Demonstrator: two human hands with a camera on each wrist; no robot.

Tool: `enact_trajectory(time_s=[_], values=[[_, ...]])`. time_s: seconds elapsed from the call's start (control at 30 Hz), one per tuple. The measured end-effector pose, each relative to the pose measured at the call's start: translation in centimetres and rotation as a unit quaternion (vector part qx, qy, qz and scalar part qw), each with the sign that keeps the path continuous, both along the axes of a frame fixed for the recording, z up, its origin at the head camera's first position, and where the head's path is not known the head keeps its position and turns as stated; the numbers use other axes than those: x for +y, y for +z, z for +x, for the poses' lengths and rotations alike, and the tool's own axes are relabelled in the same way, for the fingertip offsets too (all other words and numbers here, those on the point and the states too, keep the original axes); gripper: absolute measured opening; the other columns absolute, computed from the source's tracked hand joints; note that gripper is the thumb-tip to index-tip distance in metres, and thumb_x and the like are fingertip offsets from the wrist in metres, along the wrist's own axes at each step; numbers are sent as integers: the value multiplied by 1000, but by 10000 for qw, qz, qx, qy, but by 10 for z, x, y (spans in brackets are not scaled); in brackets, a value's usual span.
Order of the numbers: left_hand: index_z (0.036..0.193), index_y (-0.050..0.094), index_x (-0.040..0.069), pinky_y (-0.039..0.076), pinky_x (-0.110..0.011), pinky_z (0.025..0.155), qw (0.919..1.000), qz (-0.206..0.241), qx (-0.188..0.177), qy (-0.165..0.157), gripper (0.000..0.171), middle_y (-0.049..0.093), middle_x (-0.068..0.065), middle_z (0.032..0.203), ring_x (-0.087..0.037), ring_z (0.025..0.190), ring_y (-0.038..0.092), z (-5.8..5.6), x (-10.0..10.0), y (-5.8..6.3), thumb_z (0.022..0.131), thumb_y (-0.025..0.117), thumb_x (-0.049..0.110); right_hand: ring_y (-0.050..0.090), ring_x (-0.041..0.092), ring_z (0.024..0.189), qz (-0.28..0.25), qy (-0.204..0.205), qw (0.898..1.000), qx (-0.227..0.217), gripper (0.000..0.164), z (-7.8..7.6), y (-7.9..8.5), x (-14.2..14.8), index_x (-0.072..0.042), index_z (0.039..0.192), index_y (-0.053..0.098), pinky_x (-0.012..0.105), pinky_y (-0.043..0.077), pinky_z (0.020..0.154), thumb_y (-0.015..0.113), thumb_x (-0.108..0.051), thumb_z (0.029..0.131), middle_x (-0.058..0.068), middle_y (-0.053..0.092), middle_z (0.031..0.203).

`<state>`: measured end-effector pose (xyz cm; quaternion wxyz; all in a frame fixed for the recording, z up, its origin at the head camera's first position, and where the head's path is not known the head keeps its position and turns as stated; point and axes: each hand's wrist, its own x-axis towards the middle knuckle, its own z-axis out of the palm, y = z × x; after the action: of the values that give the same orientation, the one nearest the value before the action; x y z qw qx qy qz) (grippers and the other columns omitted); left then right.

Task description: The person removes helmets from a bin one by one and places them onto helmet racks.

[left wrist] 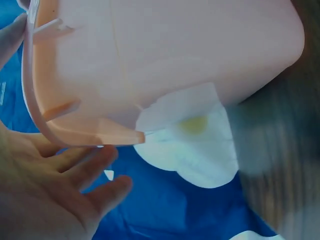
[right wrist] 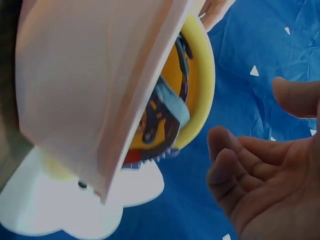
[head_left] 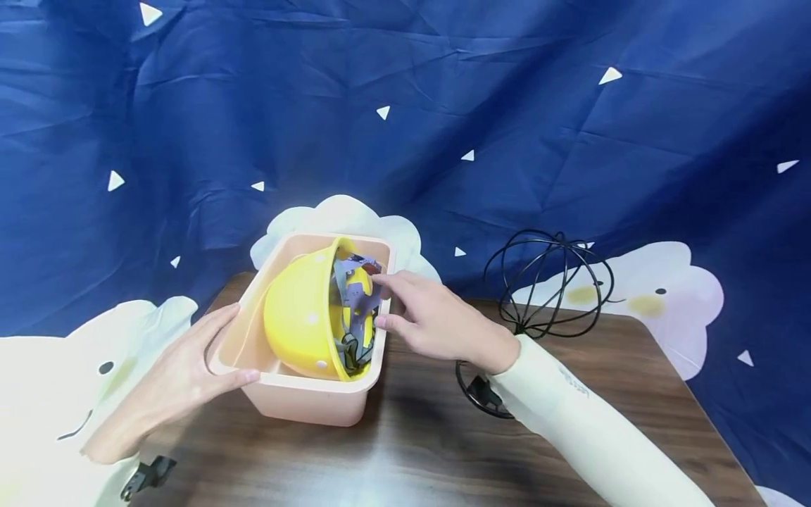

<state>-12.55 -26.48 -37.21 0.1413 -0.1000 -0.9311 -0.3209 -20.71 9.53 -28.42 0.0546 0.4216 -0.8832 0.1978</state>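
Observation:
A yellow safety helmet [head_left: 294,310] with white spots lies on its side in a pink plastic bin [head_left: 304,408]. Its opening faces right, showing purple and grey inner straps [head_left: 357,299]; in the right wrist view the yellow brim [right wrist: 202,100] stands out past the bin's rim. My left hand [head_left: 184,373] holds the bin's near left corner, thumb over the front rim and fingers along the left side. In the left wrist view the outer fingers [left wrist: 107,192] hang below the rim. Beside the helmet's opening, my right hand [head_left: 437,317] hovers with loosely bent fingers, apart from the helmet and gripping nothing.
A black wire stand with a cage-like top [head_left: 557,282] is right of the bin, partly behind my right forearm. The dark wooden table [head_left: 443,451] supports both. Behind it hangs a blue curtain [head_left: 405,155] printed with clouds and white triangles.

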Motion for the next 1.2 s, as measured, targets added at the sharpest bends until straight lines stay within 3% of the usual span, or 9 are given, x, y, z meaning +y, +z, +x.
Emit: enact_trajectory(time_s=[0.1,0.23,0.37,0.5,0.6,0.67,0.87,1.03,1.2], values=[[155,42,19,20,-4,108,9998,154,95,106,98,49,-12,156,-38,141,46,1,-1,-6,72,90,41,60,12,90,15,93,9997,-230,50,-3,-4,-12,-10,142,55,26,53,80,66,-31,98,-1,66,110],[156,41,15,15,-2,109,9994,283,110,172,96,45,-17,158,-45,144,42,3,-1,-13,75,88,38,61,11,86,49,-18,9987,-513,37,-7,-12,-30,-11,128,62,23,53,75,66,-33,98,-2,67,99],[155,43,15,16,0,107,9988,322,221,291,95,49,-18,155,-44,141,46,2,-2,-16,75,89,37,61,9,81,122,-359,9947,-957,38,-10,-21,-46,-11,123,63,23,52,70,66,-38,96,-4,67,92],[151,46,11,23,3,101,9977,599,212,216,92,56,-19,147,-14,133,54,1,-1,-18,74,91,32,62,10,72,277,-589,9885,-1365,48,-11,-28,-59,-10,127,61,24,52,64,65,-46,95,-3,66,83],[150,43,8,30,4,94,9959,892,23,118,90,59,-20,141,13,117,50,2,-1,-19,76,90,29,62,9,69,318,-616,9863,-1497,53,-9,-29,-67,-9,131,62,23,53,61,65,-48,94,-3,65,81],[151,39,7,33,3,91,9946,1025,-124,77,90,58,-21,142,17,113,48,3,-1,-20,79,88,28,62,9,65,338,-577,9858,-1539,51,-9,-30,-72,-9,129,63,23,52,58,66,-47,94,-2,64,76],[155,37,12,27,5,92,9966,747,-131,312,90,53,-15,149,-14,124,54,6,0,-23,83,84,36,58,10,58,474,-677,9834,-1615,46,-11,-34,-85,-8,117,64,23,48,50,66,-47,93,-2,52,60],[155,38,13,31,3,90,9972,637,-93,370,87,53,-13,149,-8,120,56,7,0,-22,84,83,38,60,10,55,488,-850,9774,-1875,35,-10,-36,-89,-12,99,62,24,50,50,69,-46,92,-2,56,58],[155,39,15,29,3,90,9974,563,-92,430,88,53,-14,150,-28,123,55,8,1,-21,83,82,40,67,10,52,289,-978,9688,-2261,25,-6,-36,-92,-13,94,59,23,53,50,70,-36,93,-1,66,57]])
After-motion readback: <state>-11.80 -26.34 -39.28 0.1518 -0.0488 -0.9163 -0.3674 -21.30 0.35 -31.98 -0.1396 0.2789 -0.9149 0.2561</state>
